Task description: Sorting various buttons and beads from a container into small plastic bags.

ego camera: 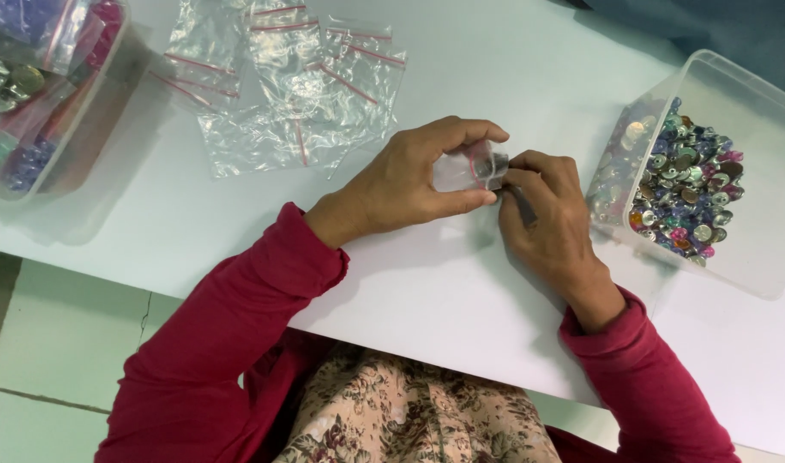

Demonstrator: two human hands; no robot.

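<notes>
Red sleeves (238,343) and a floral lap (409,411) sit right under the camera at the near edge of the white table (427,291), and going left to right there's a clear tub of filled packets (41,94), then a loose pile of empty zip bags (289,86) with red seal strips. Left hand (409,184) is pinched shut on a small clear zip bag (474,167), holding it up off the table so its mouth faces the right hand (551,223), which is curled at the opening with a thin dark tool (523,206). Clear tub of colourful round gems (688,184) sits just beside that hand near the right edge for short reaches, with open table in front.

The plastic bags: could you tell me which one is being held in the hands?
The small bag pinched between the left hand and right hand. The other bags lie loose in a heap farther up the table.
</notes>
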